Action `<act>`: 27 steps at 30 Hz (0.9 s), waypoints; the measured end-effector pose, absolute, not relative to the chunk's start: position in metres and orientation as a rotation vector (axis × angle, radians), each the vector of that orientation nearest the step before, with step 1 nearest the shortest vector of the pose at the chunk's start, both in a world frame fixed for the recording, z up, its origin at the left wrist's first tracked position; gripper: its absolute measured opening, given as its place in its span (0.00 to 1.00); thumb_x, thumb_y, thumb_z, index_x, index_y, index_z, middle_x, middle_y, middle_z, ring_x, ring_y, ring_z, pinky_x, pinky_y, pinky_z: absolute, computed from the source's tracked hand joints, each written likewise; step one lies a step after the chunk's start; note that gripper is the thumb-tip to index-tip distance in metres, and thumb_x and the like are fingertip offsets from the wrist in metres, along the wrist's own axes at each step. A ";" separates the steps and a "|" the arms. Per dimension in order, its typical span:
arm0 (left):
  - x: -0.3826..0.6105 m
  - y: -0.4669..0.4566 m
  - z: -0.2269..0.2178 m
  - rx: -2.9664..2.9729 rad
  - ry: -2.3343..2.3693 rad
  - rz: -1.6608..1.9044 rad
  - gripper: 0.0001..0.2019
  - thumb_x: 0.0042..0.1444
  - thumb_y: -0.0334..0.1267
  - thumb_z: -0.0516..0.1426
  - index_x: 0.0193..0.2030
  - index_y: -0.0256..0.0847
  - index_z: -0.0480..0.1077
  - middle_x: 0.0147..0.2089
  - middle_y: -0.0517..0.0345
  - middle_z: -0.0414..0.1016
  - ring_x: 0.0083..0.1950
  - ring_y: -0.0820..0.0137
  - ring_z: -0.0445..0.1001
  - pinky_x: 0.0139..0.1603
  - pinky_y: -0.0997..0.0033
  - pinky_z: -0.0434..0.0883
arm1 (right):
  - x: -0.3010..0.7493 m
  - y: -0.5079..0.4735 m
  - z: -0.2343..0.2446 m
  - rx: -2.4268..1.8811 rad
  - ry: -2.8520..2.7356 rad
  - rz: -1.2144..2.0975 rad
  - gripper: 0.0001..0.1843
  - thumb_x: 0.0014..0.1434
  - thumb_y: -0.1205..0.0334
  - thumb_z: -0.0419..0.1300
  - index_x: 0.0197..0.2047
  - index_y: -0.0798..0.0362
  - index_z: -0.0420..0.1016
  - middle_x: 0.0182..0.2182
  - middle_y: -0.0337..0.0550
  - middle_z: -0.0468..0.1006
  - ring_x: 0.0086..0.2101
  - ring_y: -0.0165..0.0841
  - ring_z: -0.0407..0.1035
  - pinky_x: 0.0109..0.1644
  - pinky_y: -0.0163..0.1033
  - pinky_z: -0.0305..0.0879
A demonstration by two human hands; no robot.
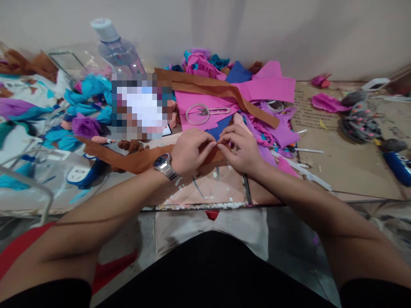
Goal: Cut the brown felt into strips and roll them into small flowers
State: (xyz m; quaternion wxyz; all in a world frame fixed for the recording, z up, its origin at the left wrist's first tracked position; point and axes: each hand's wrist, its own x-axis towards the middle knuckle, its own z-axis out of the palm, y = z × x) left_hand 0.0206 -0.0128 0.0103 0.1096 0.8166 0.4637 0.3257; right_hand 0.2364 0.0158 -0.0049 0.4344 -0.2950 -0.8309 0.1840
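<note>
My left hand (189, 152), with a silver wristwatch (165, 166) on the wrist, pinches a brown felt strip (128, 159) that runs left across the table. My right hand (242, 149) meets it fingertip to fingertip, its fingers curled and pinching the same brown piece at the middle. Both hands rest over a pink felt sheet (208, 190) near the table's front edge. A blue felt piece (224, 126) lies just behind the fingers.
Behind the hands lie pink (266, 87), purple and brown felt sheets and a metal ring tool (201, 114). Teal and purple felt flowers (85, 126) pile at the left beside a plastic water bottle (117, 47). A glue gun (359, 122) and cardboard are at right.
</note>
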 end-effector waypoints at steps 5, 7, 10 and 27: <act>0.021 -0.014 0.011 2.369 1.345 0.997 0.16 0.73 0.47 0.54 0.44 0.41 0.79 0.43 0.52 0.84 0.45 0.62 0.77 0.50 0.60 0.69 | 0.237 0.017 -0.004 -0.744 -2.067 0.480 0.06 0.69 0.55 0.63 0.42 0.47 0.78 0.44 0.46 0.78 0.44 0.40 0.73 0.50 0.52 0.75; 0.021 -0.014 0.011 2.368 1.334 1.006 0.16 0.73 0.47 0.54 0.44 0.41 0.79 0.43 0.52 0.84 0.45 0.62 0.77 0.50 0.61 0.69 | 0.236 0.016 -0.003 -0.758 -2.054 0.494 0.08 0.69 0.54 0.63 0.41 0.47 0.78 0.43 0.45 0.78 0.43 0.39 0.73 0.48 0.51 0.75; 0.020 -0.013 0.010 2.378 1.311 1.027 0.16 0.73 0.47 0.54 0.44 0.41 0.79 0.42 0.51 0.84 0.44 0.62 0.77 0.50 0.61 0.69 | 0.234 0.014 -0.001 -0.774 -2.018 0.536 0.10 0.70 0.53 0.63 0.39 0.48 0.78 0.41 0.45 0.79 0.41 0.38 0.73 0.46 0.49 0.74; 0.019 -0.012 0.006 2.487 1.280 1.057 0.16 0.74 0.47 0.54 0.44 0.41 0.79 0.42 0.52 0.84 0.44 0.62 0.76 0.50 0.59 0.68 | 0.233 0.012 -0.002 -0.791 -1.974 0.643 0.07 0.68 0.58 0.64 0.39 0.50 0.77 0.41 0.46 0.78 0.42 0.36 0.73 0.41 0.41 0.71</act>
